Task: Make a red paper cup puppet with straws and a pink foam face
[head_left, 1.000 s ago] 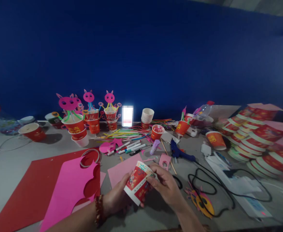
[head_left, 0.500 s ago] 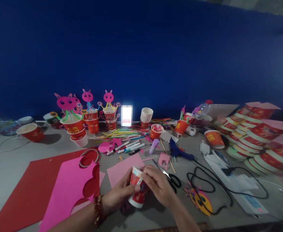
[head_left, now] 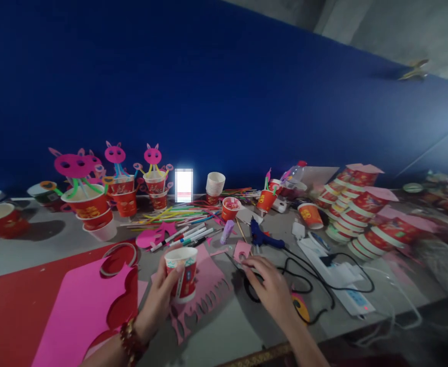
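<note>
My left hand (head_left: 166, 285), with a beaded bracelet at the wrist, is wrapped round a red paper cup (head_left: 188, 280). The cup's white rim faces up, and it is held above a pink sheet (head_left: 208, 285) with a row of cut-out slots. Over to the right, my right hand (head_left: 268, 285) is at a pair of scissors (head_left: 251, 293) with black handles. Its thumb and fingers are close together round the pivot; the scissors lie on the table, partly hidden by the hand. Just beyond the fingertips is a pink paper scrap (head_left: 242, 248) with a hole.
A blue glue gun (head_left: 264, 237) and its cord lie near a white power strip (head_left: 346, 290). Markers (head_left: 188, 237) and sticks are spread further back. Stacked cups (head_left: 362, 214) stand at right, cup figures (head_left: 90, 206) at left. Red and magenta sheets (head_left: 74, 300) cover the left.
My right hand has left the cup and moved to the scissors. My left hand keeps the cup, now turned more upright and moved left. The view has swung right.
</note>
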A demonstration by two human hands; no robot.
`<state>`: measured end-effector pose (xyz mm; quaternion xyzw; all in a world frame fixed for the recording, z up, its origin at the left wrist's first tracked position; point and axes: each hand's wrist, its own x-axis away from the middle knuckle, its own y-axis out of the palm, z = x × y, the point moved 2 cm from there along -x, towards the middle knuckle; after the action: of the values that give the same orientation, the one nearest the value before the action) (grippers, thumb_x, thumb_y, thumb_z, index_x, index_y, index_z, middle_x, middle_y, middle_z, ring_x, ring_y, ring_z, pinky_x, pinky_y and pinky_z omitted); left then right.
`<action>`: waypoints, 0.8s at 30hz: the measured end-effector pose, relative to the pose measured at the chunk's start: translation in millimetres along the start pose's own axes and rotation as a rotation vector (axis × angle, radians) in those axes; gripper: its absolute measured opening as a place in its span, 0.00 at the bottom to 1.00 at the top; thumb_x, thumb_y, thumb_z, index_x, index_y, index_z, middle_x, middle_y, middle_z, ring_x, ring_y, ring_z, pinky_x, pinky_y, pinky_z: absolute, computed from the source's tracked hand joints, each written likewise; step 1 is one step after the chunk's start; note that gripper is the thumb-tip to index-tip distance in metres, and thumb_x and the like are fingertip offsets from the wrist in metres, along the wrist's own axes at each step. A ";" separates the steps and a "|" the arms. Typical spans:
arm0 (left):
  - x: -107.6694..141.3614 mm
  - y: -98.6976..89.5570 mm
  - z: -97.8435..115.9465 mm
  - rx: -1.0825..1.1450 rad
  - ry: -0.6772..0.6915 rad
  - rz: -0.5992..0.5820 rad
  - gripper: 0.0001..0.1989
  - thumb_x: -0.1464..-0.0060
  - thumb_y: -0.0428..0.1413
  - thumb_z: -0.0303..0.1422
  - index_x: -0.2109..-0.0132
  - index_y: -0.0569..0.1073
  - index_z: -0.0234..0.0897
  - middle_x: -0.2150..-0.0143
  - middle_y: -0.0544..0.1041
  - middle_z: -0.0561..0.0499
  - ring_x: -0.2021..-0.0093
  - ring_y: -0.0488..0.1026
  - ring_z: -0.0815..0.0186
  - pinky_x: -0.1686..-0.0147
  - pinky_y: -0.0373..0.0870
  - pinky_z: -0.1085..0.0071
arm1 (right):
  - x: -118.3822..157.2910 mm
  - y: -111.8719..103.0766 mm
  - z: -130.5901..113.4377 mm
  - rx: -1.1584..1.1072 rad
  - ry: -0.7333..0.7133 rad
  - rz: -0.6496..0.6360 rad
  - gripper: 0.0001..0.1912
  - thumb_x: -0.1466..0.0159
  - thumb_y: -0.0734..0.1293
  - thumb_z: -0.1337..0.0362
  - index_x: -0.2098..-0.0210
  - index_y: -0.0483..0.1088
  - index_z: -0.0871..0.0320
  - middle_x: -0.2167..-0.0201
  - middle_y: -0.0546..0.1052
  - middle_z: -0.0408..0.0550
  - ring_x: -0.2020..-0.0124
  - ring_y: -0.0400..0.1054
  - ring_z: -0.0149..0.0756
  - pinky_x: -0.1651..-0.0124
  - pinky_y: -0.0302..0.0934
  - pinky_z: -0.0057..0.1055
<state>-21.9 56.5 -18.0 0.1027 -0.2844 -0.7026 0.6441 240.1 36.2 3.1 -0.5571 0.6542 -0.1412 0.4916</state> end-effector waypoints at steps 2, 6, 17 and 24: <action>-2.1 -0.1 5.5 0.008 0.030 0.025 0.39 0.48 0.65 0.41 0.33 0.59 0.45 0.55 0.81 0.46 0.60 0.81 0.56 0.63 0.78 0.65 | 1.6 -7.7 10.4 0.067 -0.005 -0.031 0.09 0.30 0.61 0.63 0.62 0.74 0.54 0.63 0.80 0.51 0.59 0.76 0.44 0.56 0.70 0.38; -0.3 2.4 5.8 0.005 0.058 0.001 0.41 0.50 0.67 0.37 0.33 0.58 0.48 0.51 0.79 0.48 0.54 0.79 0.57 0.56 0.76 0.66 | 10.4 -10.4 14.7 0.178 -0.072 -0.170 0.07 0.33 0.63 0.66 0.60 0.75 0.54 0.60 0.80 0.51 0.58 0.75 0.46 0.56 0.71 0.40; 6.9 15.2 8.2 0.063 0.042 -0.123 0.39 0.51 0.68 0.37 0.35 0.61 0.47 0.56 0.78 0.48 0.59 0.79 0.57 0.57 0.75 0.61 | 19.8 0.4 35.2 0.302 -0.190 -0.360 0.19 0.39 0.64 0.70 0.49 0.74 0.57 0.54 0.80 0.55 0.53 0.74 0.51 0.51 0.71 0.46; 4.4 12.4 6.8 0.121 0.023 -0.163 0.37 0.50 0.67 0.37 0.36 0.63 0.46 0.57 0.80 0.47 0.59 0.80 0.56 0.61 0.77 0.62 | 14.2 -6.9 26.3 -0.025 0.074 -0.418 0.21 0.44 0.66 0.68 0.51 0.77 0.55 0.54 0.80 0.55 0.53 0.74 0.51 0.49 0.69 0.45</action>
<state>-15.5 54.0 -4.9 0.1720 -0.3096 -0.7329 0.5808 266.7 31.1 -11.3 -0.6812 0.5436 -0.2523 0.4205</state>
